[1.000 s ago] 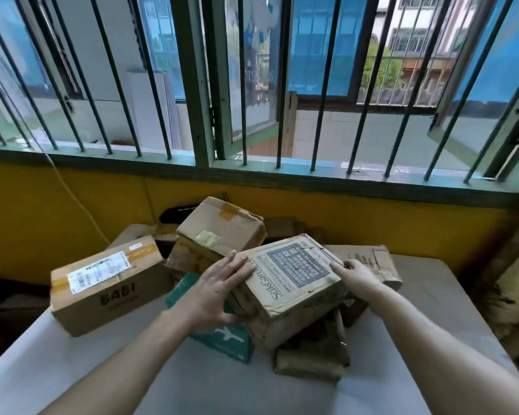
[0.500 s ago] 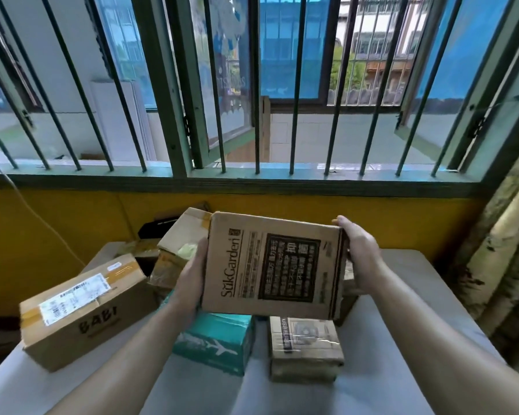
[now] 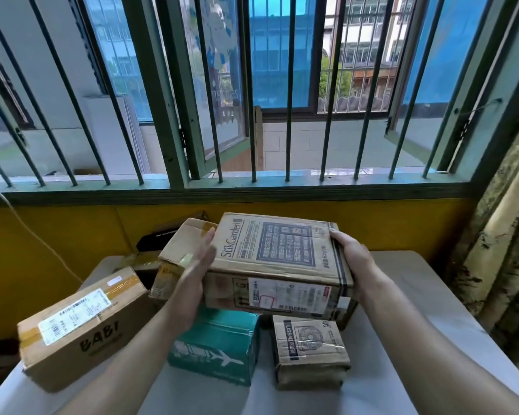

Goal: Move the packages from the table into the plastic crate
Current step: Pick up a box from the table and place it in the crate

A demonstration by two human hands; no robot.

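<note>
A barred window [image 3: 252, 115] with green frames is filling the upper half of the head view, and a yellow wall [image 3: 57, 235] is running beneath its sill. Below, a pale table [image 3: 417, 295] is carrying a cluster of packages. The biggest, a brown carton printed "SukGarden" [image 3: 282, 259], is being held up off the table between both hands. It is tilting its printed top toward the camera, with a shipping label on its near side. To the left, a long brown box marked "BABI" [image 3: 81, 327] is lying at an angle near the table's left edge. A teal box with a white aeroplane [image 3: 216, 345] is sitting under the raised carton's near left corner. Just beside it on the right, a small taped box showing a fan drawing [image 3: 309, 351] is resting on the table. A dented tan box [image 3: 177, 253] is leaning behind the left hand. The left hand [image 3: 198, 271] is pressing flat, fingers straight, against the carton's left end. The right hand [image 3: 352, 254] is gripping the right end, fingers curling over its edge.
</note>
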